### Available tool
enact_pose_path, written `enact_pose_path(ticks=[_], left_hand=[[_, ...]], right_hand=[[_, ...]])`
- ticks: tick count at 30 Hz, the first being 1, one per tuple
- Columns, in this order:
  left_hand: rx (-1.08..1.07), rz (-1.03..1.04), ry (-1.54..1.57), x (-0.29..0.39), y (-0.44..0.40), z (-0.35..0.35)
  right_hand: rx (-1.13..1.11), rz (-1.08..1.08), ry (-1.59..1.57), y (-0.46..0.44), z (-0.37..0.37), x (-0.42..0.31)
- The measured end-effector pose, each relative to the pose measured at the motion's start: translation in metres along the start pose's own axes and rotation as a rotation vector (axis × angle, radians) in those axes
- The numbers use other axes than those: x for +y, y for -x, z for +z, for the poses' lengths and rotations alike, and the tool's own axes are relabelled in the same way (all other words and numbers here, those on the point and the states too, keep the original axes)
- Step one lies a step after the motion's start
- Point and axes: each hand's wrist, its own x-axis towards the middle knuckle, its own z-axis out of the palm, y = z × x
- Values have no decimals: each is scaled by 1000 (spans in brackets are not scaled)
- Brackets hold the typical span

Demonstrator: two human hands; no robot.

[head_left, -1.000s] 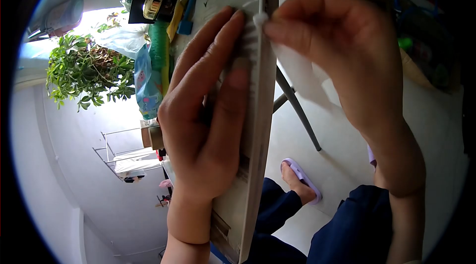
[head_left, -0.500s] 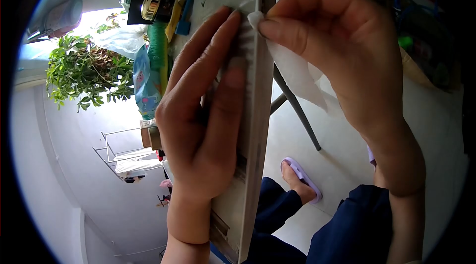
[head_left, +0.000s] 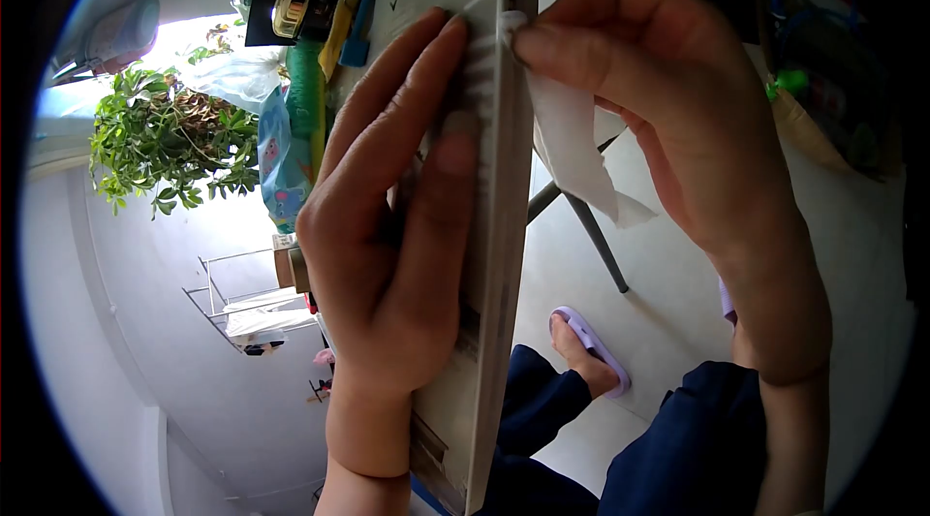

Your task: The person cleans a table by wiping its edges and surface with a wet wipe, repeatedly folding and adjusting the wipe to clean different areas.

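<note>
Along the right edge of the long, pale, flat worktop [head_left: 502, 254], the bare right hand [head_left: 688, 119] has its grip pinched closed on a thin, white, tissue-like sheet [head_left: 573, 143], whose loose end hangs to the right. To the left, the bare left hand [head_left: 383, 216] lies over the worktop, fingers extended, its grip loose; whether anything is beneath its palm, I cannot tell.

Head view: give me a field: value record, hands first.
left hand: on or just over the table, fingers extended
right hand: thumb and finger pinching white paper at the table edge
paper: loose strip hanging free, end ragged
floor side: table leg, purple slipper on a foot
background: green plant
</note>
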Motion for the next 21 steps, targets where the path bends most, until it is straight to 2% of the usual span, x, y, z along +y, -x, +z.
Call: enact_pose_path(ticks=[2,3,5,7,9,10,12,14,17,21], left_hand=[[-9,255,126,-15,-3,-1],[-7,257,126,-9,-2,-1],[13,-17,-45,10,1,1],[8,-9,-55,10,0,0],[2,0,-66,9,0,-1],[-1,0,-61,9,0,-1],[-3,0,-55,8,0,-2],[-22,238,120,4,-1,-5],[50,233,221,-21,1,5],[-15,236,24,-28,1,-5]], right_hand=[[-206,200,-122,-4,-13,1],[-207,198,-121,-2,-12,-1],[-184,252,-25,5,-10,-5],[-135,172,53,10,-5,3],[-15,-324,198,13,-2,16],[-16,-325,198,13,-4,18],[-46,-507,424,12,-9,20],[-38,-559,472,11,-10,19],[-39,-664,572,8,-10,18],[-7,-834,790,18,-7,20]])
